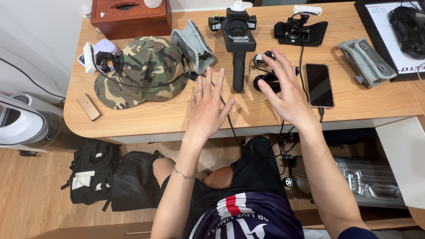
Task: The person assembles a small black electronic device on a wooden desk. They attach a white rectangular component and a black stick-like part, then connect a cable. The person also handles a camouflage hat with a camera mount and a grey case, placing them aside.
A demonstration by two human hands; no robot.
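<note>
Seated at the wooden desk, the person has both arms stretched forward over its near edge, and neither hand has taken hold of anything yet. The left hand hovers flat and open, fingers spread, palm down above bare wood, with a thin black cable running beneath it toward the desk's front edge. The right hand is also open, fingers fanned, and sits over a small black strap-mounted gadget; I judge it to be the thing being reached for, since the fingertips lie right above it, though I cannot tell whether they touch it. It lies on the desk between the upright black handheld grip and the dark phone, which rests face up just to the right of that hand. So, as far as can be seen, the work is at its very start: everything lies laid out in a row and untouched, nothing lifted or put on. Further left sits the camouflage hat with a small camera clip at its brim, and a slim wooden stick-shaped item near the desk corner. Beyond the hands, toward the wall, are a grey folded strap mount, another grey one at the far right, a black mount on a pad, and a carved wooden tissue box.
</note>
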